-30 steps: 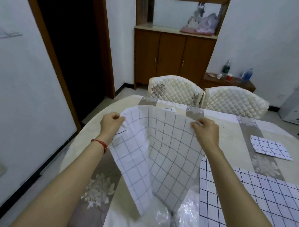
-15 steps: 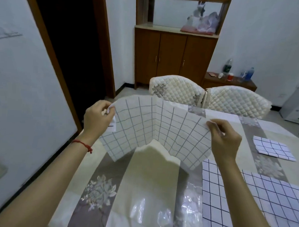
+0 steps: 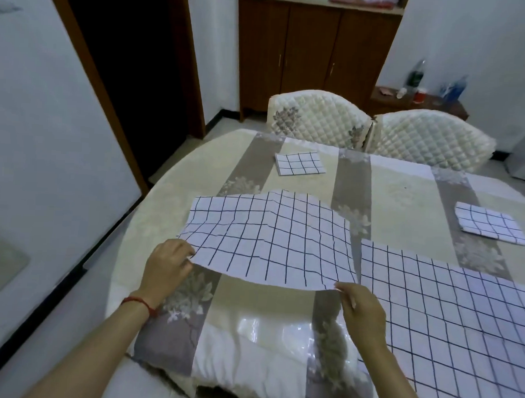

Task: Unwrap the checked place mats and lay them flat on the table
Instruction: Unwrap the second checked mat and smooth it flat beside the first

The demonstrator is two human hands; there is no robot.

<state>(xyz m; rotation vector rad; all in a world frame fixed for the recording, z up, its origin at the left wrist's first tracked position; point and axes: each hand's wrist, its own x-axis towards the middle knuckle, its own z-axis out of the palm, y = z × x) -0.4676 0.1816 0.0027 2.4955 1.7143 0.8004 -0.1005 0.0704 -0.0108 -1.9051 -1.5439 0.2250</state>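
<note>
An unfolded white place mat with a dark check (image 3: 268, 241) spreads over the table (image 3: 405, 205), creased along its fold lines and lifted at its near edge. My left hand (image 3: 168, 264) pinches its near left corner. My right hand (image 3: 360, 308) pinches its near right corner. A second unfolded mat (image 3: 460, 321) lies flat just to the right. Two folded mats rest farther off, one at the far middle (image 3: 299, 163) and one at the right (image 3: 492, 223).
The oval table has a striped floral cloth under clear plastic. Two quilted chairs (image 3: 375, 131) stand at its far side. A wooden cabinet (image 3: 312, 53) and a low stand with bottles (image 3: 422, 97) are behind. A dark doorway is at left.
The mat was held upright and folded in front of me, was spread wide, and has come down nearly flat onto the table. My hands moved down and toward me.
</note>
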